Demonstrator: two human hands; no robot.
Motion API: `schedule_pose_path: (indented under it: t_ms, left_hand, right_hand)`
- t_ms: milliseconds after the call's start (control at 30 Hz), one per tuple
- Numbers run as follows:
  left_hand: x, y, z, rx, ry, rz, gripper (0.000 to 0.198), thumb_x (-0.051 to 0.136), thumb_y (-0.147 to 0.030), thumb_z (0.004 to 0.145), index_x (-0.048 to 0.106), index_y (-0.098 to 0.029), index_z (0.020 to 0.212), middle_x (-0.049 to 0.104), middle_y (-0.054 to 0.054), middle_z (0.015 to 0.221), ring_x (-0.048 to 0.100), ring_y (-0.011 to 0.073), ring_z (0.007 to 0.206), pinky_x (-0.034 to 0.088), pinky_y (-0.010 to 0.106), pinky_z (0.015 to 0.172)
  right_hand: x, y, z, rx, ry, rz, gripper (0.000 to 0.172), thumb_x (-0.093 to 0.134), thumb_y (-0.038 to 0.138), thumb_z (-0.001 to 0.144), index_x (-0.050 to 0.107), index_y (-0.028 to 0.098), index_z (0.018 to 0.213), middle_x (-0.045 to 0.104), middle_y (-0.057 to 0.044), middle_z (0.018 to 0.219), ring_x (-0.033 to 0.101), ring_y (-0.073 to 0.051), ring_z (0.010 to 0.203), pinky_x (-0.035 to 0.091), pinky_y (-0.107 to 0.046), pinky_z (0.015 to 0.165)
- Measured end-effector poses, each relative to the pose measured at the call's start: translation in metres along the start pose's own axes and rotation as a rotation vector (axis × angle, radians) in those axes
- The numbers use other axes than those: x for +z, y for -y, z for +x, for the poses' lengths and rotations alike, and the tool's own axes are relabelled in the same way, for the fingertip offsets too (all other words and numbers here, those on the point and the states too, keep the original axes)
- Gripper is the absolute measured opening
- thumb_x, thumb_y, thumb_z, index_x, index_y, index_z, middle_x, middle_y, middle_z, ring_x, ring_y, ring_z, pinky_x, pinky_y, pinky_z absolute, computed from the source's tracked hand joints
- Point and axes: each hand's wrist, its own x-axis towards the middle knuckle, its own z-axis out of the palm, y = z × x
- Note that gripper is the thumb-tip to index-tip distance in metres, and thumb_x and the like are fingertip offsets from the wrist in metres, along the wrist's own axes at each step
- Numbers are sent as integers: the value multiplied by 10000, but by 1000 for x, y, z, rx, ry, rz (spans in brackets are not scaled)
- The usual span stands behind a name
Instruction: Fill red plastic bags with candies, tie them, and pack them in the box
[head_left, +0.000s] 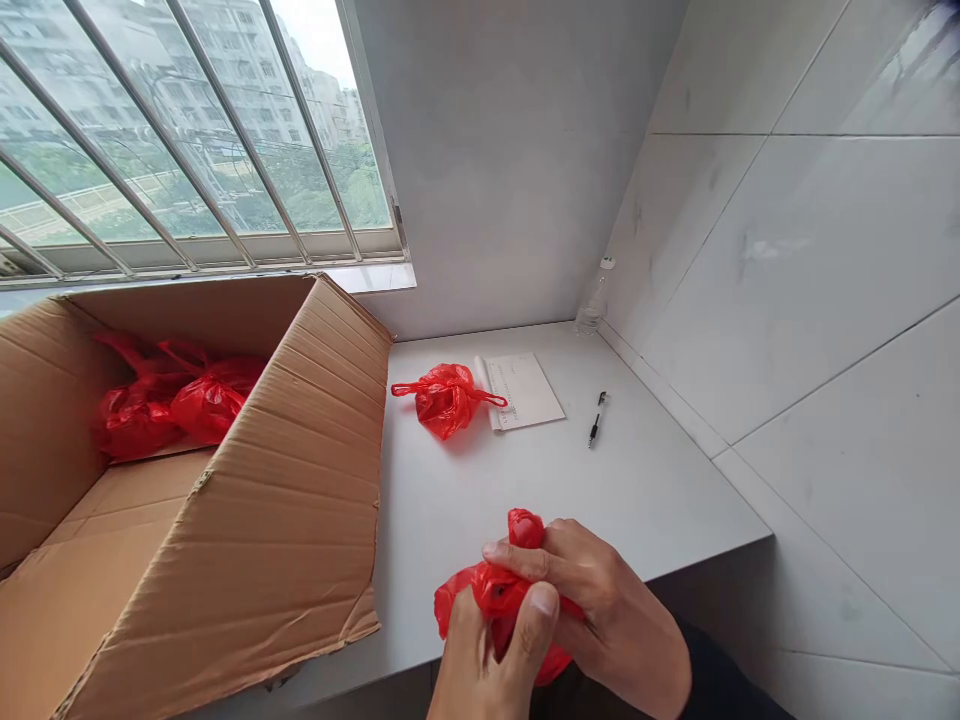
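Both of my hands close round a crumpled red plastic bag [491, 592] at the near edge of the white counter [645, 480]. My left hand [487, 660] grips it from below with the thumb pressed on top. My right hand [600, 610] wraps it from the right, fingers curled over its top. A second red bag [444, 398], tied with its handles sticking out, lies farther back on the counter. Two more red bags [169, 400] sit inside the open cardboard box [285, 520] on my left.
A white paper pad [525, 390] lies behind the tied bag, and a black pen [596, 420] to its right. A small clear bottle [592, 305] stands in the back corner. Tiled wall runs along the right; a barred window is at the back left.
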Motion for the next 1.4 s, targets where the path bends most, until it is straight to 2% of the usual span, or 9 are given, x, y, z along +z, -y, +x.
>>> schedule_pose_path:
  t_ms: [167,333,600,733,900,1067,1133,1267,1400]
  left_hand:
    - [7,-4,2,-11,4,-37,360,749,-572,779,769,-213,783,526,-9,581,475,162,593,418,251,550]
    - [7,-11,3,13,44,-77,360,739,-565,795,803,-222,885,467,-27,560,376,133,532,364,238,490]
    - [4,-18,6,21,115,-107,369,755,-527,795,712,-203,624,455,-22,521,382,123,511,376,241,498]
    - [2,-15,7,-24,106,-151,317,764,-523,786,783,-208,820,450,-30,524,401,134,516,378,243,492]
    - [0,-14,6,-104,15,-156,467,735,-611,776,765,-211,1014,500,-27,610,417,128,555,394,234,506]
    - [2,-17,4,-45,40,-69,503,746,-609,763,577,-186,550,441,-29,565,371,109,544,383,235,533]
    - [2,-18,5,-15,74,-52,550,746,-614,760,508,-187,508,416,-33,545,347,105,533,361,238,532]
    - [0,-19,7,-16,136,-62,469,713,-602,803,623,-183,614,454,-27,533,392,109,528,361,239,540]
    - [-4,-22,12,-157,167,-245,366,703,-528,842,741,-198,997,595,5,659,514,139,595,428,240,564]
  right_hand:
    - [0,0,-2,82,32,34,510,509,300,1019,406,370,1513,710,-38,1021,651,-208,854,555,-364,804]
    - [-4,5,-2,327,9,148,707,621,457,944,278,374,1557,695,-1,1036,675,-202,915,558,-349,857]
    - [-8,8,4,355,-97,243,207,520,389,1009,591,263,1158,688,-1,972,664,-162,904,520,-276,875]
    - [-7,8,5,332,-102,218,161,530,368,1006,598,273,1117,686,2,973,662,-164,913,522,-272,856]
    - [-6,7,3,330,-9,188,430,631,387,941,515,319,1349,672,-3,1061,645,-185,1003,517,-313,922]
    - [-5,7,4,334,-10,210,388,620,293,947,527,333,1321,657,0,1105,630,-174,1017,503,-320,939]
    - [-6,6,6,321,-47,204,301,602,294,962,557,325,1258,642,-4,1103,617,-179,1035,496,-332,951]
    - [-9,7,8,265,-132,147,101,563,284,984,613,302,1070,598,-18,1000,588,-192,1001,505,-342,899]
    - [-6,9,3,187,-112,145,169,608,160,877,627,293,979,589,-48,1122,592,-225,1100,520,-357,943]
